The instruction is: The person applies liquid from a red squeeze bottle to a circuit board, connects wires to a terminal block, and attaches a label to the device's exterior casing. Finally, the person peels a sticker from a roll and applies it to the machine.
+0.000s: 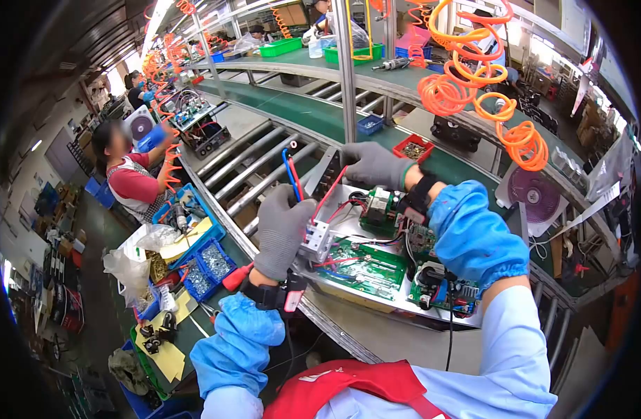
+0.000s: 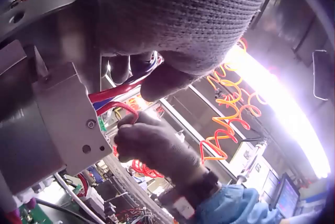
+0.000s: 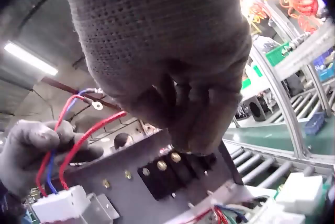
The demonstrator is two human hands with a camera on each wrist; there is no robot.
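My gloved left hand (image 1: 278,234) grips red and blue wires (image 1: 291,174) that rise from a white block (image 1: 316,241). Ring lugs top those wires in the right wrist view. My gloved right hand (image 1: 378,165) pinches the end of another red wire (image 1: 329,195), beside a metal plate carrying a black terminal strip (image 3: 163,176). In the left wrist view that red wire (image 2: 121,105) runs from the block to my right fingers. Green circuit boards (image 1: 362,269) lie in the metal chassis below. The right fingertips are partly hidden in the right wrist view.
Roller conveyor (image 1: 254,178) runs behind the chassis. Blue bins of small hardware (image 1: 209,269) stand at the left, with a red bin (image 1: 413,149) at the back. Orange coiled hoses (image 1: 467,77) hang at the upper right. A person (image 1: 133,174) works at the left.
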